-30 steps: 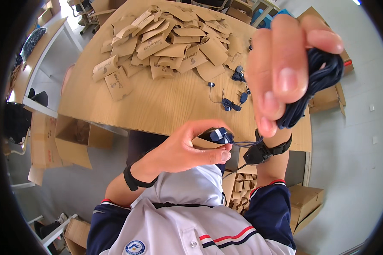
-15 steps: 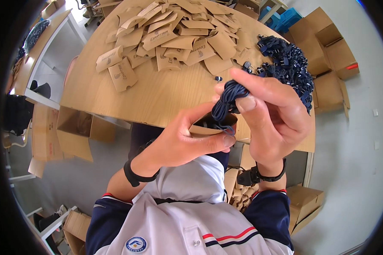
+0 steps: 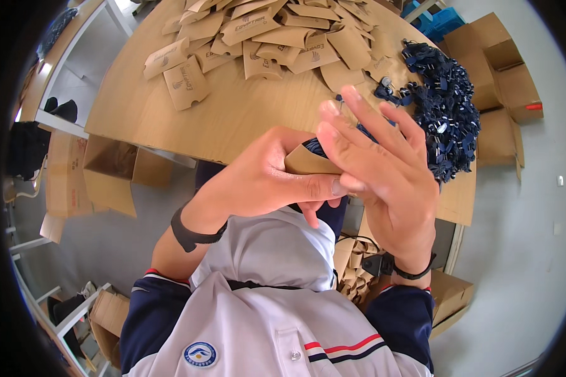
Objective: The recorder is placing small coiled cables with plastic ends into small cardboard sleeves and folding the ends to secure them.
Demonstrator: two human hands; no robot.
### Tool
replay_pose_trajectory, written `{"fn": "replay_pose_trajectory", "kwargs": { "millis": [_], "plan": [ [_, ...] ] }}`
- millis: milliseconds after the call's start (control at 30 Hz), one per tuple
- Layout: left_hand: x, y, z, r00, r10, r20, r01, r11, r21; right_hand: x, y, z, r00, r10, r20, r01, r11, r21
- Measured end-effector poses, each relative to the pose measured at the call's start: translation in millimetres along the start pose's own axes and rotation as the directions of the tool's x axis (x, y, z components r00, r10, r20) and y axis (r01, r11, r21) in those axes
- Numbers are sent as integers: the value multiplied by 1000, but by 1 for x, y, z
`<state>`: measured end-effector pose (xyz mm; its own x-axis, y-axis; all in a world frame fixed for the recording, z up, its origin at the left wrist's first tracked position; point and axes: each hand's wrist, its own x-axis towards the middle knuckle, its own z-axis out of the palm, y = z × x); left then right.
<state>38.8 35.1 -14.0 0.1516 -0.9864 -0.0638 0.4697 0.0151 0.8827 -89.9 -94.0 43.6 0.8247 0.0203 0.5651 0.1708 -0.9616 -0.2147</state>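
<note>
My left hand (image 3: 251, 179) is closed round a small brown cardboard pillow box (image 3: 309, 164), tilted with its open end up. A coiled dark blue earphone cable (image 3: 314, 146) shows inside the mouth of the box. My right hand (image 3: 393, 169) is over the box's right side, its fingers stretched out and apart. The lower part of that hand hides the box's right end, and a bit of dark blue shows between its fingers. Whether those fingers touch the cable is hidden.
A heap of folded brown pillow boxes (image 3: 251, 26) covers the far side of the wooden table (image 3: 233, 122). Several dark blue earphones (image 3: 449, 107) lie piled at the right. Open cartons (image 3: 110, 182) stand left of the table, with more cartons (image 3: 493, 69) beyond its right edge.
The coiled cable has gone from above the box down into its mouth. My right hand has let go of its pinch, and its fingers have spread out.
</note>
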Motion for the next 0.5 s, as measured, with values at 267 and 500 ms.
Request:
{"fn": "replay_pose_trajectory", "kwargs": {
  "millis": [267,500],
  "plan": [
    [10,-25,-22,988,94,122,-129,938,323,-12,-4,11,990,134,46,-140,975,170],
    [18,-30,-30,955,128,267,-248,839,484,-9,-20,9,882,432,190,-470,838,276]
  ]
}}
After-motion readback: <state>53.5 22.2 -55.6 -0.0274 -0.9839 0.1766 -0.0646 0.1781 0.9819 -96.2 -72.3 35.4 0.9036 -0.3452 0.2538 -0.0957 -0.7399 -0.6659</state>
